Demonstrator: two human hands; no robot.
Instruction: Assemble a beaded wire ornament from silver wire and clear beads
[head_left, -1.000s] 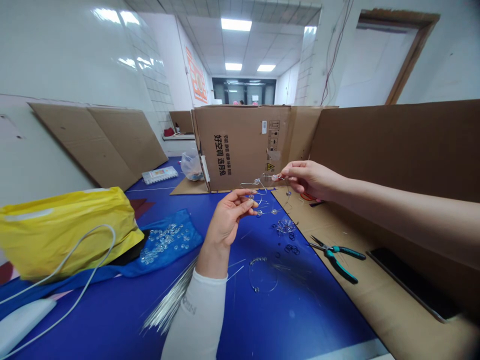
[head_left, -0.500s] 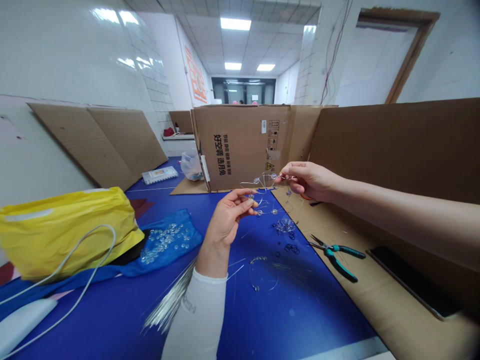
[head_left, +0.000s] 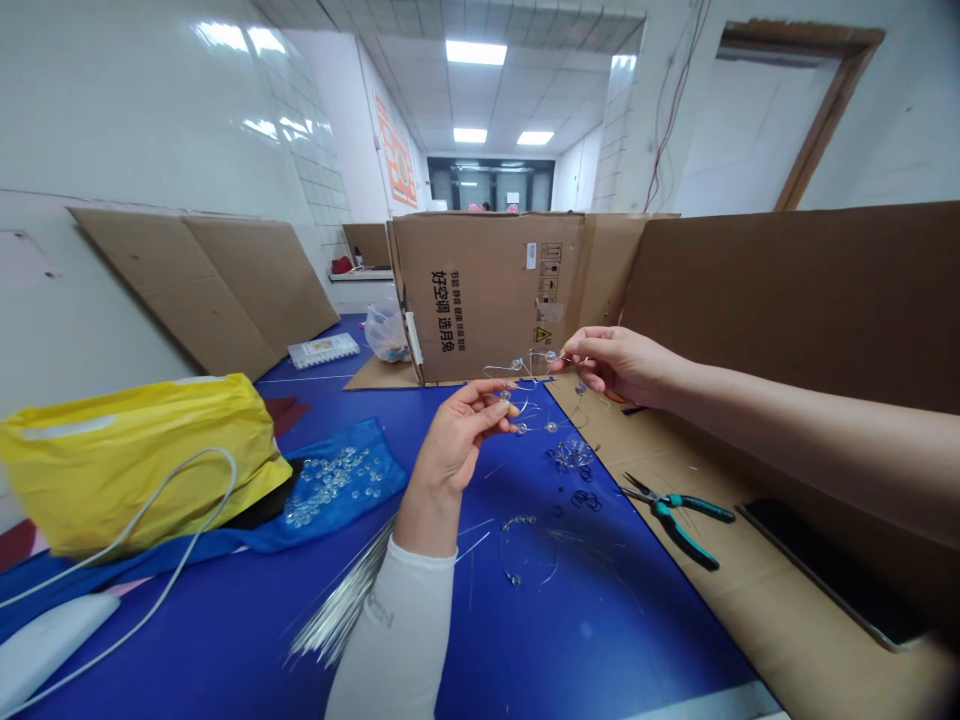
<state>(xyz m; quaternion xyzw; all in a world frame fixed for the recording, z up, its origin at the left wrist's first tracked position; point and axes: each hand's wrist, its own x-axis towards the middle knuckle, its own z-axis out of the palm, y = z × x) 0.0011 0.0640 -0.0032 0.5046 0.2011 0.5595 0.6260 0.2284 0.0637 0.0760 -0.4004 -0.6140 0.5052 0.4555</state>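
Observation:
My left hand pinches one side of a thin wire ring strung with clear beads, held up above the table. At the ring's far right side, my right hand grips the wire between thumb and fingertips, close to a clear bead. Loose wire loops curve between the two hands. Below them on the blue table lie a cluster of clear beaded wire pieces and several small black rings. Nearer to me rests another beaded wire ring.
Teal-handled pliers and a black phone lie on cardboard at right. A bundle of straight wires is beside my left forearm. Clear beads sit on blue cloth near a yellow bag. A cardboard box stands behind.
The whole view has shifted slightly. Both hands keep their hold on the beaded wire ring, with almost no movement between them.

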